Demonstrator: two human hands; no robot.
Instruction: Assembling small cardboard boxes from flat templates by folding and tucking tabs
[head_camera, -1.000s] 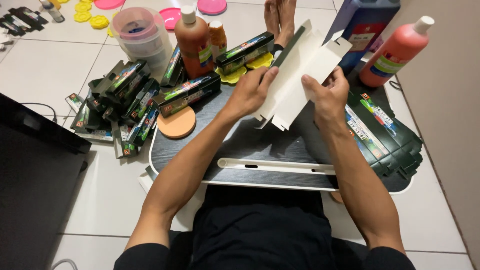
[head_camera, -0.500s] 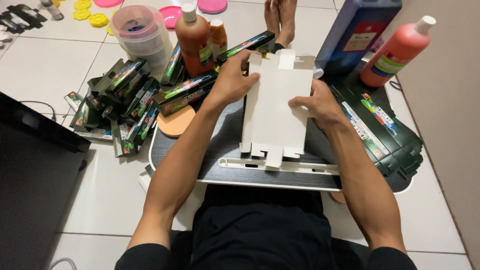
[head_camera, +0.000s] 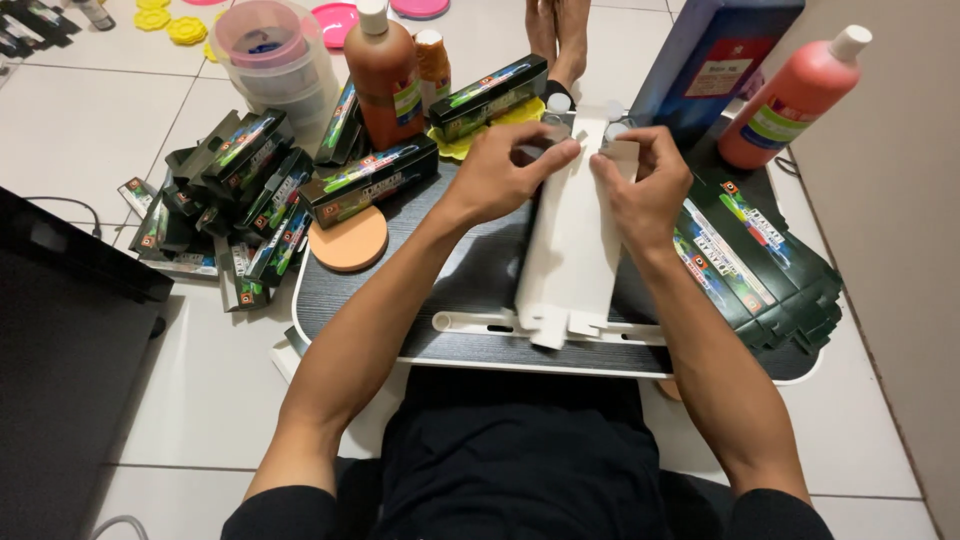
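A long white cardboard box blank (head_camera: 572, 240), folded lengthwise into a narrow sleeve, lies on a dark lap tray (head_camera: 470, 290). My left hand (head_camera: 505, 170) pinches its far left edge, and my right hand (head_camera: 645, 180) grips the far right edge. Both hands press the folds together at the top end. The near end, with its loose flaps, rests by the tray's white front rim.
A stack of flat dark-green box blanks (head_camera: 750, 265) lies at the tray's right. Several assembled dark boxes (head_camera: 240, 190) are piled to the left, beside an orange disc (head_camera: 347, 240). A brown bottle (head_camera: 383, 70), a pink bottle (head_camera: 795, 95), a blue container (head_camera: 715, 55) and a clear tub (head_camera: 270, 50) stand behind. Bare feet (head_camera: 560, 30) show beyond.
The white blank was tilted up and open a second ago. It was then laid flat on the tray and is now folded into a narrower sleeve, with both hands moved to its far end.
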